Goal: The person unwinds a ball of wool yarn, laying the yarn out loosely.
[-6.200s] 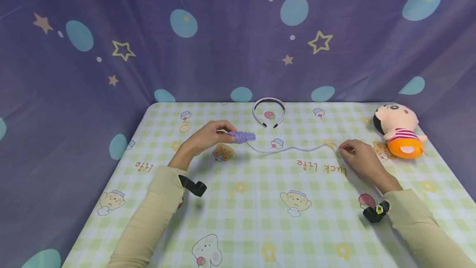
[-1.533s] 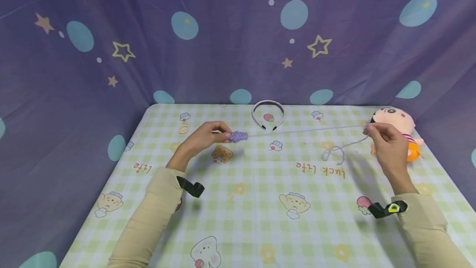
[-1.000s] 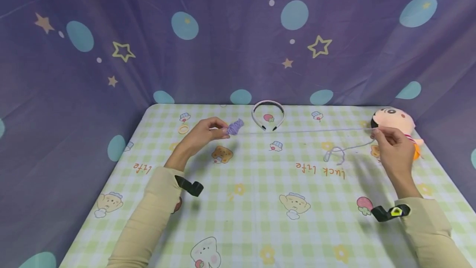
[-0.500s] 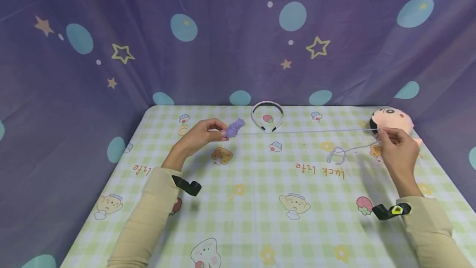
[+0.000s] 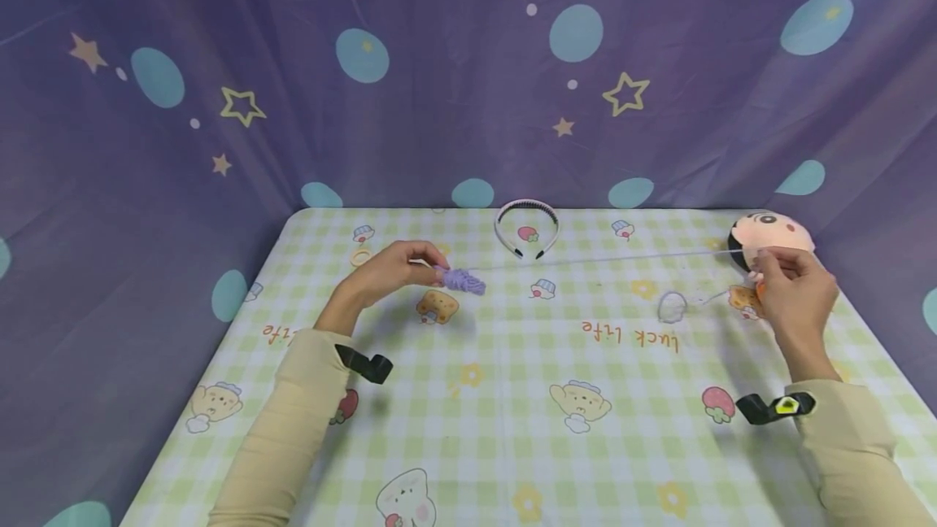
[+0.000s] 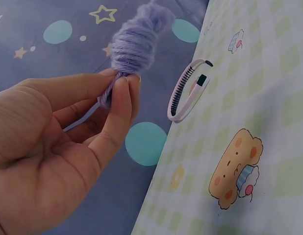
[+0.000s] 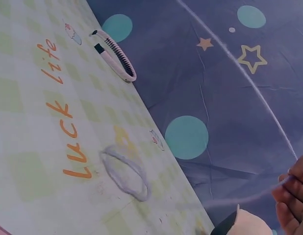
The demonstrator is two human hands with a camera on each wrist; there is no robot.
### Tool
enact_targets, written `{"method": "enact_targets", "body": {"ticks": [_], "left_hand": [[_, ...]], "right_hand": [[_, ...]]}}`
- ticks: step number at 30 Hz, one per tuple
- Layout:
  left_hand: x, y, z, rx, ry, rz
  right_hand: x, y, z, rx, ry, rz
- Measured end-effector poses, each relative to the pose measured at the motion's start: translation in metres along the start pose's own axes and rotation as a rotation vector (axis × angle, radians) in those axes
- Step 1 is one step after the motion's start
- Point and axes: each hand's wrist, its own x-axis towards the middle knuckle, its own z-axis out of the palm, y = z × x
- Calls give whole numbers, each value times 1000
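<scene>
A small bundle of wound purple yarn [image 5: 464, 281] hangs above the table's left half. Its end is pinched between the thumb and fingers of my left hand [image 5: 391, 273], and the left wrist view shows the wraps [image 6: 134, 46] closely. From the bundle a strand of yarn [image 5: 607, 259] runs nearly straight across to my right hand [image 5: 799, 295], whose thumb and fingers pinch it. Past that grip the loose tail [image 7: 124, 174] drops and lies in a loop on the tablecloth. Only part of the right hand [image 7: 293, 198] shows in the right wrist view.
A white headband [image 5: 527, 203] lies at the table's back middle. A pale yellow ring [image 5: 360, 256] is behind the left hand, partly hidden. Behind the right hand a plush doll [image 5: 769, 236] lies partly covered. A checked cloth [image 5: 505, 446] covers the table; a purple curtain [image 5: 439, 128] hangs behind.
Over these seconds my right hand has moved right, drawing the strand out from slack to nearly straight. The yarn bundle now tips downward. The loose tail has shifted slightly right.
</scene>
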Motion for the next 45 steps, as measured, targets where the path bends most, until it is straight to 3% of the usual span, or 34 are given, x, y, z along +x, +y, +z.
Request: {"method": "enact_targets", "body": {"ticks": [6,10,19,23,28,32,37,45], "left_hand": [[-3,0,-3,14,33,-14],[-4,0,-6,16,43,-18],[-2,6,-4,-23,46,0],[-1,9,0,-44,38,13],[0,13,4,-39,18,25],[1,18,5,-23,8,31],[1,22,8,-16,5,43],[4,26,13,-21,1,58]], "right_hand": [[1,-1,-6,-7,0,43],[-1,-1,-9,-72,-69,39],[-15,5,-4,-323,-380,-278],[-22,10,5,-410,-488,-356],[-27,13,16,-472,-587,-384],[-30,4,20,-457,-568,-423],[-39,-17,35,-361,-540,-517],[-68,-49,84,-130,-634,-631]]}}
